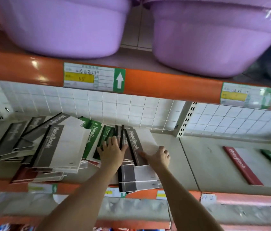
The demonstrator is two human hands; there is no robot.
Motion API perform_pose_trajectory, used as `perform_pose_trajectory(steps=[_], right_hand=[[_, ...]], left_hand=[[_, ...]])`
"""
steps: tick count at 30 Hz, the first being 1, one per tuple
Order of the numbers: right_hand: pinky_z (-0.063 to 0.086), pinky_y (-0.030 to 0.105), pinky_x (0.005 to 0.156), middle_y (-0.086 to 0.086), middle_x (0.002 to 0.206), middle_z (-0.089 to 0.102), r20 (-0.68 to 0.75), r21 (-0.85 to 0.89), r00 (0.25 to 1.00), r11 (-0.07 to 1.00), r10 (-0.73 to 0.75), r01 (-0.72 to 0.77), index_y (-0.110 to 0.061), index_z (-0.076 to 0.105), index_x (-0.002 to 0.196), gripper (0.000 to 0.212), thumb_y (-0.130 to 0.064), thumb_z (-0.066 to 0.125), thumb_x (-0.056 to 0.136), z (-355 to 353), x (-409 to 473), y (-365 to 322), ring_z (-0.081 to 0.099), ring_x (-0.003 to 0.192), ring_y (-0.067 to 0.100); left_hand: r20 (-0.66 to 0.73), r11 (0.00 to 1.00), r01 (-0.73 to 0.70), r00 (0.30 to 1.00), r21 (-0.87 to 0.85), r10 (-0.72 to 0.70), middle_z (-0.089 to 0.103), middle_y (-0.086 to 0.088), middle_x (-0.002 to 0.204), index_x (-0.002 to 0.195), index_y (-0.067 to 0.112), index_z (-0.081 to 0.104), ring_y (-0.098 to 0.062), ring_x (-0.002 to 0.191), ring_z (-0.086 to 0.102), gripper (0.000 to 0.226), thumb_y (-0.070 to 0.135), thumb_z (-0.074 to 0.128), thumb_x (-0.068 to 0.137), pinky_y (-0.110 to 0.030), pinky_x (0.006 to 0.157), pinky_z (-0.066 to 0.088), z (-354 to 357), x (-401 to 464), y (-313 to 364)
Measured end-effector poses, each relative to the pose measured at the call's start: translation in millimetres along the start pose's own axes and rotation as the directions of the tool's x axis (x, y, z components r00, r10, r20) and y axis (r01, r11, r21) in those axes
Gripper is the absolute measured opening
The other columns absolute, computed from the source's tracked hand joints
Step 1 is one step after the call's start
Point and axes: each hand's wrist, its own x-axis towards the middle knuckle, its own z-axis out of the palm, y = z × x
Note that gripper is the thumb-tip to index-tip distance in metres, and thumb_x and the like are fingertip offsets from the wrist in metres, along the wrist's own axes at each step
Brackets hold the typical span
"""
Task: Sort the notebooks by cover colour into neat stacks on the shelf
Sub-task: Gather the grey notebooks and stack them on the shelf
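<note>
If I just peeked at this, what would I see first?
Two big glossy purple plastic tubs sit on the top shelf. Below them, a messy pile of grey, green and red notebooks sprawls across the lower shelf, with the left hand and right hand reaching into it.

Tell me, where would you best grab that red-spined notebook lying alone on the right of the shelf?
Probably by its near short end, coming from the shelf's front edge. The red-spined notebook lies flat with nothing touching it, its near end pointing towards the aisle, so fingers could slide under there. Both hands are busy in the pile.
</note>
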Motion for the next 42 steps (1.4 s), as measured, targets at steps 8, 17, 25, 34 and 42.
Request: perform_pose_trajectory(steps=[8,17,25,34,42], right_hand=[[0.03,0.039,0.1,0.015,0.116,0.057,-0.289,0.024,0.957,0.999,-0.03,0.039,-0.004,0.053,0.118,0.103,-0.084,0.068,0.056,22,-29,7,0.046,0.115,0.034],[0.034,0.044,0.102,0.015,0.114,0.055,-0.34,0.059,0.938,0.993,-0.073,0.099,-0.002,0.052,0.12,0.101,-0.076,0.075,0.055,27,-28,15,0.044,0.115,0.035],[0.038,0.049,0.1,0.018,0.119,0.049,-0.361,0.174,0.932,0.98,-0.029,0.097,-0.004,0.048,0.127,0.073,-0.049,0.077,0.077,33,-22,15,0.044,0.113,0.038],[0.04,0.046,0.099,0.02,0.123,0.048,-0.361,0.193,0.932,0.981,0.038,0.035,-0.001,0.045,0.133,0.073,-0.048,0.071,0.084,33,-22,11,0.046,0.117,0.039],[0.049,0.041,0.09,0.018,0.119,0.062,-0.152,0.192,0.975,0.972,0.165,-0.134,-0.006,0.044,0.115,0.066,-0.044,0.08,0.076,9,-22,-1,0.061,0.109,0.037]], left_hand=[[0.133,0.98,0.081,0.989,-0.179,-0.057,0.018,-0.017,0.16,0.153,0.004,0.014,-0.037,0.147,0.016,0.069,0.045,0.036,0.103,-0.053,0.117,0.014,-3,1,3],[-0.114,0.982,0.054,0.991,-0.181,-0.075,0.059,-0.018,0.121,0.119,-0.001,0.053,-0.036,0.114,0.053,0.085,0.076,0.049,0.082,-0.046,0.097,0.042,16,-15,-3],[-0.056,0.988,0.093,0.993,-0.126,-0.101,0.048,-0.017,0.137,0.136,-0.001,0.039,-0.033,0.125,0.044,0.097,0.077,0.051,0.081,-0.044,0.102,0.035,9,-8,2],[-0.047,0.979,0.122,0.99,-0.164,-0.131,0.048,-0.016,0.132,0.128,0.001,0.046,-0.033,0.124,0.043,0.088,0.076,0.054,0.08,-0.044,0.102,0.036,13,-2,1],[-0.027,0.992,0.035,0.999,-0.123,-0.039,0.051,-0.011,0.131,0.128,0.004,0.048,-0.028,0.124,0.046,0.082,0.072,0.056,0.082,-0.038,0.104,0.039,-1,-8,-9]])
